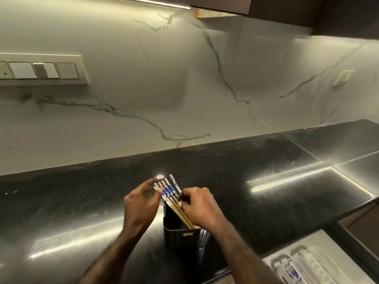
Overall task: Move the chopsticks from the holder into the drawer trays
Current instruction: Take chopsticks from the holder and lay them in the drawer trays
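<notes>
Item: chopsticks [168, 190], a fanned bundle with patterned blue-and-white tops and plain wooden shafts, standing tilted in a black holder [180, 235] on the dark counter [82, 201], near its front edge. Our left hand [141, 203] has its fingers loosely spread, the tips touching the patterned ends on the left of the fan; whether it grips any we cannot tell. Our right hand [198, 206] has its fingers curled against the shafts just above the holder's rim, apparently pinching them. Destination: the open drawer [320, 261] under the counter's front right corner, its pale trays already holding some blue-patterned pieces. Handling note: we should gather the fan into one bundle before lifting, draw it out along its tilt, and keep the holder from tipping.
</notes>
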A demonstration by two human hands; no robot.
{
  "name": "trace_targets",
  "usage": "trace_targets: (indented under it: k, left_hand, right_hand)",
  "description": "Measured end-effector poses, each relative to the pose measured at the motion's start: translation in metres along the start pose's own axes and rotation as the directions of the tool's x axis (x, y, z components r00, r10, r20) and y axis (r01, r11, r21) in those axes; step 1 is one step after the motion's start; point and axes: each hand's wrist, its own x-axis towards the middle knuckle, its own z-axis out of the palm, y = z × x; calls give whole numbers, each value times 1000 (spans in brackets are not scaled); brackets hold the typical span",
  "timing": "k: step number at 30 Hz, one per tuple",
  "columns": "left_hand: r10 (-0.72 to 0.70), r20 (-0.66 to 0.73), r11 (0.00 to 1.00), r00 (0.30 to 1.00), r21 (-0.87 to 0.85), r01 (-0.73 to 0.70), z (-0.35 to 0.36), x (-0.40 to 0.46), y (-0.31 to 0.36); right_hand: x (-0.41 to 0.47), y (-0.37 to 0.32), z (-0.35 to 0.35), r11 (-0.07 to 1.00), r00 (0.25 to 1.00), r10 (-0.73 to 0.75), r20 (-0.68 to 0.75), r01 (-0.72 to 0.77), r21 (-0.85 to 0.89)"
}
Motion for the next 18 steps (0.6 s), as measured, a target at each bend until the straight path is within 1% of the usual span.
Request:
trace_targets:
  k: [2, 6, 13, 18]
  left_hand:
    - [-30, -13, 999, 999, -27, 30, 4, 1, -6]
    - [-77, -44, 997, 996, -26, 76, 12, 7, -16]
    - [-156, -46, 976, 987, -161, 147, 22, 9, -27]
    - [-224, -35, 937, 974, -284, 205, 31, 12, -29]
  right_hand:
    - [6, 2, 7, 1000, 1000, 2, 24, -2, 7]
    - [17, 5, 20, 1000, 997, 6, 76, -8, 28]
    - [23, 12, 39, 997, 996, 50, 75, -55, 58]
    - [25, 16, 44, 996, 997, 74, 37, -76, 49]
